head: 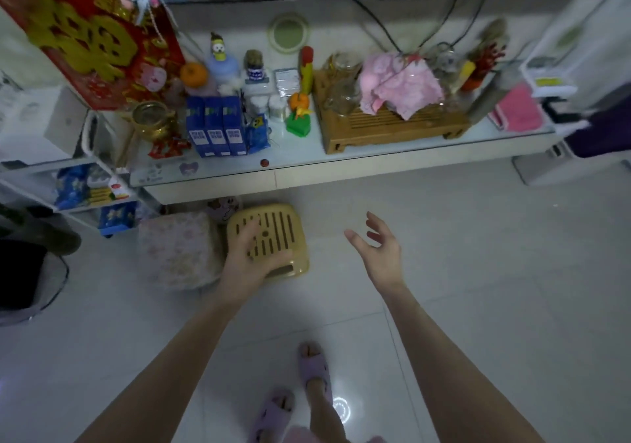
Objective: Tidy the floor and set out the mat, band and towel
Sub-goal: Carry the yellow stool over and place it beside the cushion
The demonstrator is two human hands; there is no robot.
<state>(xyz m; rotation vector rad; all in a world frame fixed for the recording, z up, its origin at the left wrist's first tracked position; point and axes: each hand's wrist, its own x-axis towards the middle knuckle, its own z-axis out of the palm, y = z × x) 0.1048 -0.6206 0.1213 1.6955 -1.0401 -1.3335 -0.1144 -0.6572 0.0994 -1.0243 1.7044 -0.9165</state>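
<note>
While our left hand [251,258] rests spread on the stool [269,239] (rigid, light plastic), we judge its rim graspable; our right hand [377,248] hovers open.

Single head camera looking steeply down from standing height, facing low cluttered worktop [341,156]; floor [478,272] filling foreground.

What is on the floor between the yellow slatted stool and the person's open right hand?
Nothing: the head view shows bare pale tile between the stool and the right hand.
</note>
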